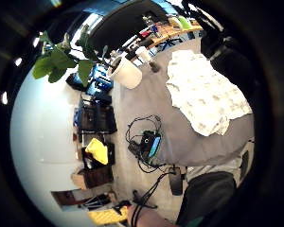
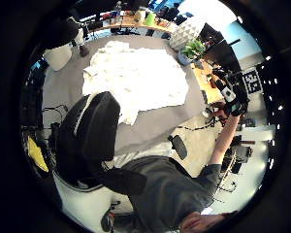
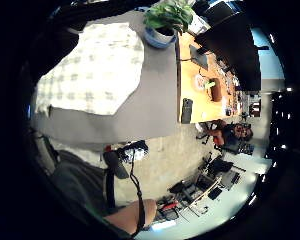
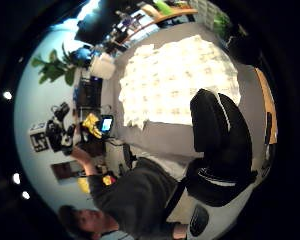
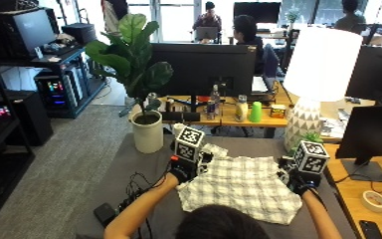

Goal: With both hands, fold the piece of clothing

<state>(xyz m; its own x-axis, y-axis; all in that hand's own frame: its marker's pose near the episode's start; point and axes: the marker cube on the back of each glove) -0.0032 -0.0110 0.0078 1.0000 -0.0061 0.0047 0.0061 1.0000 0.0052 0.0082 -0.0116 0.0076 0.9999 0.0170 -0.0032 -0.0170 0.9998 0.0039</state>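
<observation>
Checked cloth — the piece of clothing (image 5: 240,186) — lies spread flat on the grey table (image 5: 128,169), low in the middle of the outside view, with my head just below it. My left hand (image 5: 180,172) is raised over its left edge and my right hand (image 5: 298,183) over its right edge, the garment between them. Whether my fingers are curled or straight I cannot tell — only the backs of the gloves show. A potted plant (image 5: 138,89) stands at the table's far left corner, a white lamp (image 5: 317,74) at the far right.
</observation>
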